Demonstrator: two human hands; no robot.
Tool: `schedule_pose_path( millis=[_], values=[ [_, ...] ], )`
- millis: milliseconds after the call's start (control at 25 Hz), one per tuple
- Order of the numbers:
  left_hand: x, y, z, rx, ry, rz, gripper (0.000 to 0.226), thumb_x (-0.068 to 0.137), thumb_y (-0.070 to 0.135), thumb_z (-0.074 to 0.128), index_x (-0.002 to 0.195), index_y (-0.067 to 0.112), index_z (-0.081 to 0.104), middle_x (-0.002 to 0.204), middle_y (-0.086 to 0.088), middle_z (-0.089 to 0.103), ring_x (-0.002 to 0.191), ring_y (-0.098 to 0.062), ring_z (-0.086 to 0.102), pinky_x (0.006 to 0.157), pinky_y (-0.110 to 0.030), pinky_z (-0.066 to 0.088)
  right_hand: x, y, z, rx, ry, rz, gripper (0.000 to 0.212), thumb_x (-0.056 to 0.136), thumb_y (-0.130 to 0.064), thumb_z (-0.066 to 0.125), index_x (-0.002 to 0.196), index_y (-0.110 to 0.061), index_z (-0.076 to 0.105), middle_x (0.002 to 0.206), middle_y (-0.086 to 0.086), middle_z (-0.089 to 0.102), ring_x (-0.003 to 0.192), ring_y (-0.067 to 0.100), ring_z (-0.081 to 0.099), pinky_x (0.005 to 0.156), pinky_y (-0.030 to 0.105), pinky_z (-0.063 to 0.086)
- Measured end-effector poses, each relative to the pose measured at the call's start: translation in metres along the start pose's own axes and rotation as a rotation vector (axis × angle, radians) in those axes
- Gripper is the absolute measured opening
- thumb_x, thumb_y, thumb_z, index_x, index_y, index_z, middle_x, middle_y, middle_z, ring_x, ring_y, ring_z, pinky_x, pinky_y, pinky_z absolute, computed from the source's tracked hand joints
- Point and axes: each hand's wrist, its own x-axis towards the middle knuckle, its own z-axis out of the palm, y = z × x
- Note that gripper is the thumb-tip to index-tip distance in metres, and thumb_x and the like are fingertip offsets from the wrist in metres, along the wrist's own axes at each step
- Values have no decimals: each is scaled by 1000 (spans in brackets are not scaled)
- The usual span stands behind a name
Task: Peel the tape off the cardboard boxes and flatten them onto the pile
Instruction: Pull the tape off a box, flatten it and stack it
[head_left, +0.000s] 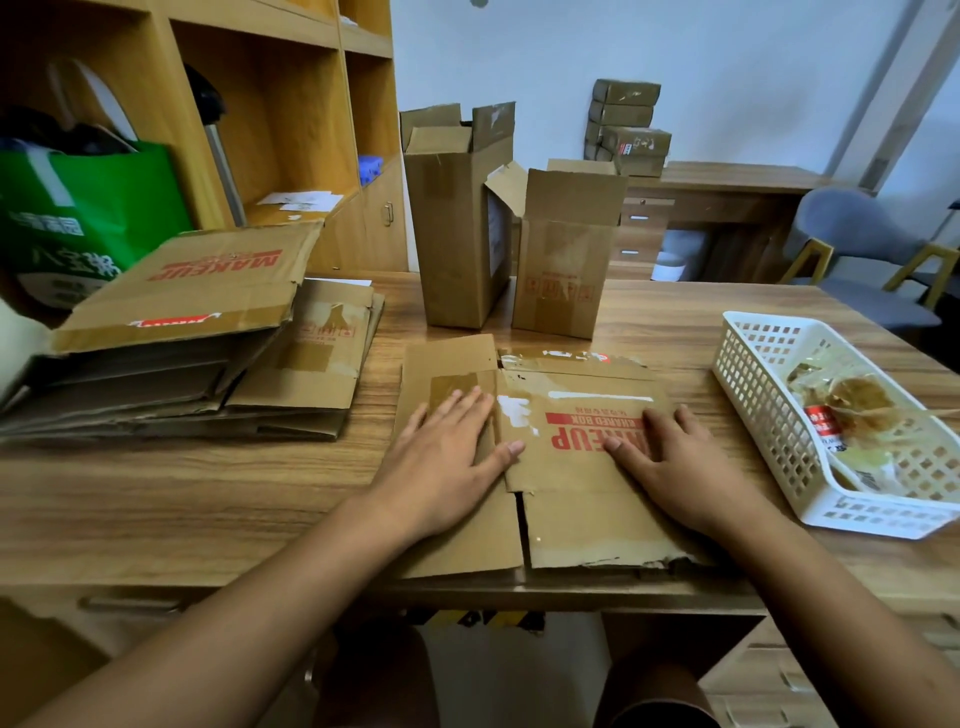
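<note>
A flattened cardboard box (566, 525) with red print lies on the wooden desk right in front of me. My left hand (447, 457) rests flat on its left half, fingers spread, holding nothing. My right hand (675, 467) presses flat on its right half, over the red lettering. Strips of clear tape (597, 396) still shine on the box's far part. To the left lies the pile of flattened boxes (208, 332), its top sheet tilted up. Two upright open boxes stand behind: a taller one (462, 234) and a shorter one (566, 260).
A white plastic basket (753, 395) with crumpled peeled tape sits at the right. A green bag (88, 218) and wooden shelves stand at the left. Stacked parcels (626, 124) lie on a far desk, with a grey chair (857, 249) at the right.
</note>
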Motion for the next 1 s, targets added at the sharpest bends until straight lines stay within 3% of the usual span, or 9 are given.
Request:
schedule_pose_path(
  millis=[160, 240, 360, 440, 560, 720, 840, 920, 1000],
  values=[
    [-9, -8, -10, -77, 16, -217, 89, 88, 82, 32, 160, 32, 15, 169, 9, 8, 155, -18, 9, 124, -49, 15, -9, -6, -25, 121, 26, 62, 79, 78, -76, 56, 129, -15, 54, 131, 15, 59, 114, 30, 59, 96, 39, 49],
    [-14, -12, -11, -187, 25, -267, 94, 83, 82, 45, 159, 32, 19, 168, 7, 13, 154, -21, 18, 121, -52, 26, -12, -8, -39, 280, 25, 109, 73, 86, -53, 71, 140, -11, 48, 129, 11, 62, 105, 25, 61, 85, 34, 48],
    [-15, -14, -23, -454, 124, -300, 92, 75, 67, 73, 150, 31, 33, 155, 10, 37, 135, -14, 42, 109, -44, 43, -20, -5, -52, 594, -52, 188, 76, 84, -29, 80, 147, -12, 43, 97, -1, 63, 78, 16, 63, 61, 30, 50],
    [-18, -15, -36, -669, 174, -340, 87, 69, 58, 84, 142, 37, 40, 142, 12, 47, 124, -11, 49, 103, -41, 48, -21, 6, -60, 750, -130, 230, 62, 76, -26, 81, 132, -16, 56, 89, 6, 74, 75, 29, 73, 65, 40, 60],
    [-29, -17, -58, -913, 204, -294, 73, 71, 40, 89, 132, 41, 49, 126, 18, 54, 108, 1, 54, 82, -23, 49, -34, 13, -75, 1057, -264, 203, 21, 88, -16, 69, 108, -10, 66, 94, 22, 77, 73, 38, 76, 58, 47, 63],
    [-49, -16, -89, -1060, 244, -220, 64, 73, 23, 89, 124, 44, 58, 123, 16, 60, 105, -2, 62, 88, -30, 58, -45, 5, -83, 1202, -211, 213, 23, 91, -9, 65, 113, -5, 66, 82, 21, 76, 60, 33, 74, 43, 37, 57],
    [-63, -22, -129, -1046, 305, -194, 62, 74, 17, 88, 124, 43, 61, 113, 21, 59, 88, 7, 65, 68, -12, 53, -41, -20, -90, 1188, -100, 117, 57, 74, -22, 84, 120, 4, 60, 67, 14, 75, 50, 25, 71, 37, 28, 53],
    [-74, -34, -161, -953, 355, -195, 60, 73, 21, 88, 122, 43, 62, 113, 22, 56, 93, 6, 60, 72, -16, 50, -49, -48, -100, 1242, -208, -7, 22, 84, -14, 71, 105, -7, 66, 76, 17, 76, 54, 28, 73, 38, 32, 54],
    [-85, -49, -193, -863, 405, -194, 57, 72, 25, 87, 121, 44, 63, 120, 18, 59, 106, 2, 57, 85, -27, 50, -53, -81, -105, 1285, -279, -90, 16, 90, -8, 60, 102, -11, 69, 85, 18, 77, 58, 29, 74, 43, 37, 57]
  ],
)
